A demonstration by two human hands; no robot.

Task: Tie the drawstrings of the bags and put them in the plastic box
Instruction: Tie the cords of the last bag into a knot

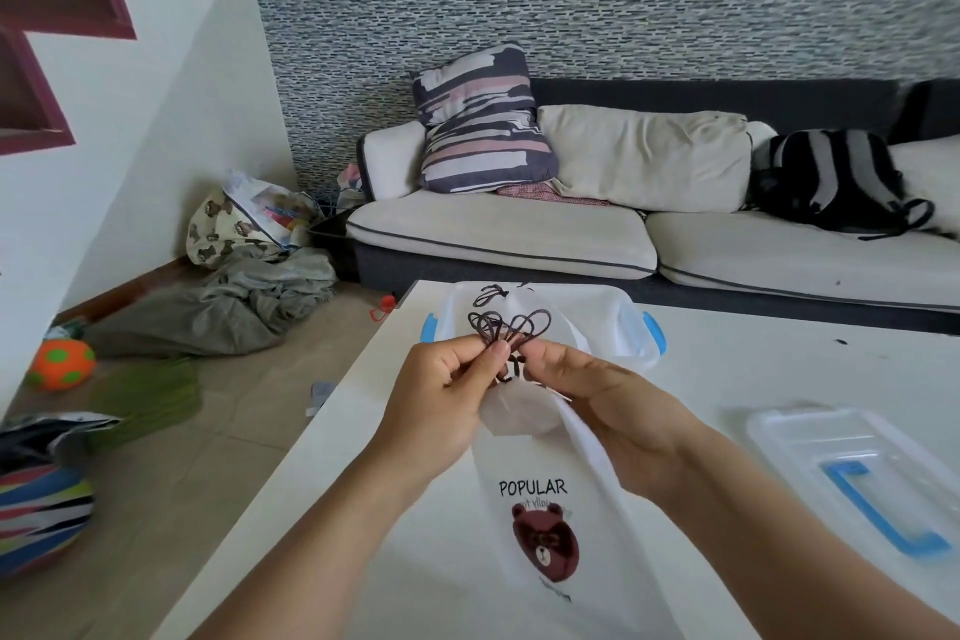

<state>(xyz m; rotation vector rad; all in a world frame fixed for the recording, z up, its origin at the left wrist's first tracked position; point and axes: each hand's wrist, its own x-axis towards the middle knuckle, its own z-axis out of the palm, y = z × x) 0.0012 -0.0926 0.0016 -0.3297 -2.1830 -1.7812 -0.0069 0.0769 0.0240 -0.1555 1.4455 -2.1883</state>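
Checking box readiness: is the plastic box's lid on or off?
Off. The lid lies flat on the table, to the right of the open plastic box, which already holds a white bag.

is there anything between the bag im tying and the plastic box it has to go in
Nothing visible blocks the way. The bag hangs from the drawstrings, pinched by left hand and right hand, just before the open plastic box. One tied bag already lies inside; the lid lies off to the right.

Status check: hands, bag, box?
Left hand and right hand both pinching drawstring loops. Bear bag held over table, knot unfinished. Plastic box open behind, one bag inside. Path clear.
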